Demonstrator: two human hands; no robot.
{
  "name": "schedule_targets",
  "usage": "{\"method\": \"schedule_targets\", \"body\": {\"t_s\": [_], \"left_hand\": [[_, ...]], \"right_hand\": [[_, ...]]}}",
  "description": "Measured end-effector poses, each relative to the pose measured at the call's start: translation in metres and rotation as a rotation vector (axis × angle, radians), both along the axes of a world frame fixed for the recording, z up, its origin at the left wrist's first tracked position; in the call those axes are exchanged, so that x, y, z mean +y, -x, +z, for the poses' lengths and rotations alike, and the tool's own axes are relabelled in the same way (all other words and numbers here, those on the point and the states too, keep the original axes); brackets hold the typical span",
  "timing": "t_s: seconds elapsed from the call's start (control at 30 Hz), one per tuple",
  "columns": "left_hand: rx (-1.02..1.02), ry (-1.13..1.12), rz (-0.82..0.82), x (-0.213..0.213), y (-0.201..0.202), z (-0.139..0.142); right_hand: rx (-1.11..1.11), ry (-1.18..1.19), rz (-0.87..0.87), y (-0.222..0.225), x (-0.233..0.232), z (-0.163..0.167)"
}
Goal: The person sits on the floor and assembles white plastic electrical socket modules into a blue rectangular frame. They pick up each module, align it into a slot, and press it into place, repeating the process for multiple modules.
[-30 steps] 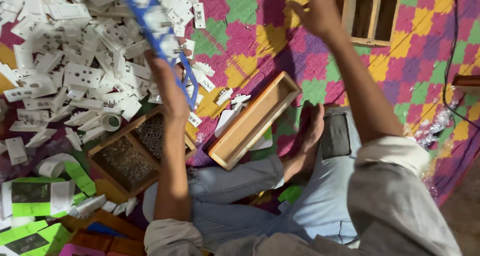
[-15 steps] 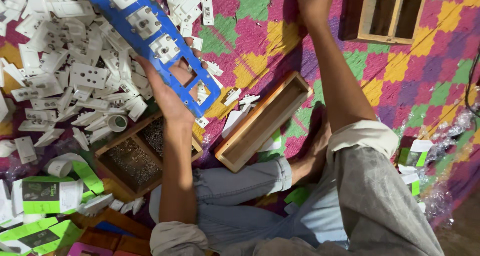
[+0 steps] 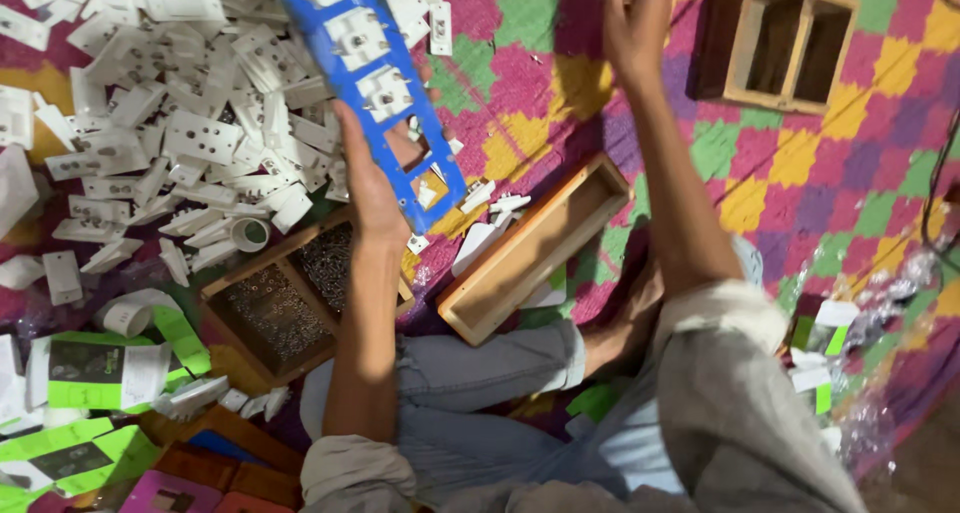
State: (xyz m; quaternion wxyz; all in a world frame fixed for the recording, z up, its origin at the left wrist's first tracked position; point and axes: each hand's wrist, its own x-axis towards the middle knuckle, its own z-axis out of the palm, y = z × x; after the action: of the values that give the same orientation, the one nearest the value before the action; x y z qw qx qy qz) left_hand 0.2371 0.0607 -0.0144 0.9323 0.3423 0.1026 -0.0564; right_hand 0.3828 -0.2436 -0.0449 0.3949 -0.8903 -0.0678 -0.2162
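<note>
1. Head view, item in hand: blue plastic frame [image 3: 370, 83], long and flat, with a row of rectangular openings. The upper openings carry white socket modules; the lowest opening is bare. It slants from the top edge of the picture down to just above the compartmented wooden box.
2. Left hand [image 3: 375, 178]: grasping the frame from beneath at its lower half, fingers wrapped round the long edge.
3. Right hand [image 3: 635, 23]: raised over the patchwork mat [image 3: 800, 163], near the top edge; whether it holds anything cannot be told.
4. Left of the frame: heap of white switch parts [image 3: 170, 123], crowding that side up to the picture's border.
5. Below the frame: wooden box of small screws [image 3: 275, 303], two compartments, touching the left forearm's line.
6. Right of that: empty long wooden tray [image 3: 530, 253], lying aslant beside the knee.
7. Upper right: open wooden box [image 3: 785, 43], well apart from both hands.
8. Open room: bare mat between tray and upper-right box.
9. Lower left: green cartons [image 3: 90, 373], stacked.
</note>
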Motion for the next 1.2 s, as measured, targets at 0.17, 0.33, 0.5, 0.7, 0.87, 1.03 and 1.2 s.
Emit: {"method": "schedule_targets", "body": {"t_s": [0.17, 0.33, 0.5, 0.7, 0.87, 1.03, 1.2], "left_hand": [[0.027, 0.168, -0.015, -0.008, 0.002, -0.008], [0.038, 0.167, -0.063, -0.011, 0.002, -0.005], [-0.002, 0.239, -0.115, -0.012, 0.002, 0.004], [-0.004, 0.235, -0.096, -0.013, 0.003, 0.003], [-0.025, 0.251, -0.121, -0.013, 0.005, 0.003], [-0.012, 0.254, -0.122, -0.015, 0.004, 0.004], [0.004, 0.197, -0.115, -0.014, 0.003, 0.004]], "right_hand": [[0.248, -0.558, 0.151, 0.082, 0.059, 0.02], [0.264, -0.594, 0.17, 0.12, 0.109, 0.034], [0.25, -0.605, 0.234, 0.126, 0.136, 0.049], [0.164, -0.3, 0.264, 0.122, 0.144, 0.063], [0.166, -0.26, 0.269, 0.121, 0.145, 0.068], [0.171, -0.323, 0.285, 0.118, 0.145, 0.063], [0.184, -0.412, 0.301, 0.116, 0.143, 0.056]]}}
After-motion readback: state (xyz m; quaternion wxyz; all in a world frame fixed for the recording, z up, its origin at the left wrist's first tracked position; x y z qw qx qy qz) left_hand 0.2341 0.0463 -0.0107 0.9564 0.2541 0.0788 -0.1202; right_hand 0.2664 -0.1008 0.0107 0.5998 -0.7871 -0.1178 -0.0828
